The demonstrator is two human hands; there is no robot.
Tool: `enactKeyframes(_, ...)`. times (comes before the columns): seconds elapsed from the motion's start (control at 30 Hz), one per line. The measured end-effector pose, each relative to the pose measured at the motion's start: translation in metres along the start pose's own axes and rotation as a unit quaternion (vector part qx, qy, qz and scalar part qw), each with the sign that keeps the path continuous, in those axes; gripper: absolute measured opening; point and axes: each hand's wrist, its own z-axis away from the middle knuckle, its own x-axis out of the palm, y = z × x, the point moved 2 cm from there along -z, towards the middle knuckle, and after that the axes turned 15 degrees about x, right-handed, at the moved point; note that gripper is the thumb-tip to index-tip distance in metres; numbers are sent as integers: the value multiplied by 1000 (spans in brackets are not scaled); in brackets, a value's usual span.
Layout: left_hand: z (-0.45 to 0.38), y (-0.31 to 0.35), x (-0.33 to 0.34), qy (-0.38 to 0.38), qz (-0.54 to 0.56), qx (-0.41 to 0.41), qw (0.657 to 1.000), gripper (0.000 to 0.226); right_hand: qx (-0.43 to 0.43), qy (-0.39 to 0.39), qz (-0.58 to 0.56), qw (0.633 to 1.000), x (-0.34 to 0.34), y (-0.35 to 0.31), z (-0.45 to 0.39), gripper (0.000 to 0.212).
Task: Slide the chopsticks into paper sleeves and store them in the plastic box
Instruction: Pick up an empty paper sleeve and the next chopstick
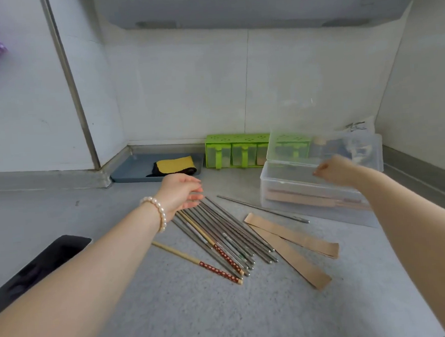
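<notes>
left hand (182, 193) spread over the chopsticks (220, 231) mid-desk — pinch just one pair; right hand (333, 171), grip unclear, at the plastic box (278, 190).

Grey speckled countertop (174, 316): metal and wooden chopsticks (220, 234) fanned at centre, two paper sleeves (295, 244) just right, clear plastic box (310, 196) far right, green spice rack (230, 152) and blue tray (137, 169) far back.

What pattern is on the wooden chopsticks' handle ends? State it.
Red with small white dots, on the wooden chopsticks; the head view shows it.
</notes>
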Motion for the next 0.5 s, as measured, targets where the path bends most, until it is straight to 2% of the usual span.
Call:
enactKeyframes(0.1,9,-3,-15,-23,-78,26,996,14,-24,155,-116,981,-17,-7,27,29)
enactKeyframes(0.17,17,-3,-20,-64,-149,55,985,11,-85,171,-151,970,-20,-27,58,23)
enactKeyframes(0.23,27,-4,-22,-110,-210,77,969,11,-148,118,-141,972,-15,-53,92,17)
enactKeyframes(0.37,49,-11,-27,-182,-272,84,941,11,-240,-72,-16,968,16,-96,150,8)
enactKeyframes(0.43,59,-17,-29,-220,-294,83,927,15,-247,-146,68,956,36,-106,162,12)
enactKeyframes(0.5,68,-22,-29,-240,-315,94,913,13,-213,-205,138,945,47,-104,167,18)
